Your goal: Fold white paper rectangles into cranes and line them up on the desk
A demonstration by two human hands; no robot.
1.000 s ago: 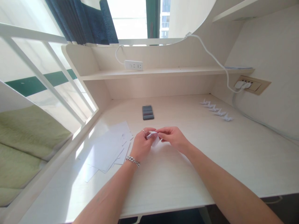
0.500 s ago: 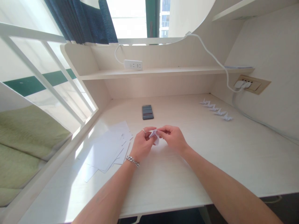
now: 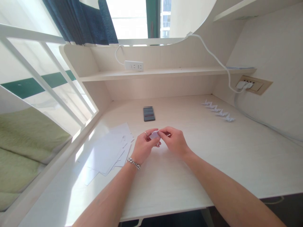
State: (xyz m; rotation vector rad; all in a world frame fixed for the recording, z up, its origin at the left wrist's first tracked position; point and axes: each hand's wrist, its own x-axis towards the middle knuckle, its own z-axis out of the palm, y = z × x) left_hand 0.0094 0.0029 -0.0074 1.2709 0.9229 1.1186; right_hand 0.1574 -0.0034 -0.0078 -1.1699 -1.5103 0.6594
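Observation:
Both of my hands meet over the middle of the pale desk [image 3: 213, 164]. Between their fingertips is a small folded piece of white paper [image 3: 154, 135]. My left hand [image 3: 143, 145], with a ring and a chain bracelet at the wrist, pinches the paper's left side. My right hand [image 3: 174, 140] pinches its right side, fingers curled over it. Much of the paper is hidden by the fingers. A loose pile of white paper sheets [image 3: 107, 153] lies just left of my left hand.
A dark phone [image 3: 149, 113] lies flat behind my hands. Several small folded paper figures [image 3: 219, 110] stand in a row at the back right. A power strip [image 3: 133, 65] rests on the shelf; a white cable [image 3: 217, 61] runs to the wall socket [image 3: 251, 84].
My hands have drawn closer together, and the folded paper has been turned and pressed smaller between the fingers. The view has shifted slightly.

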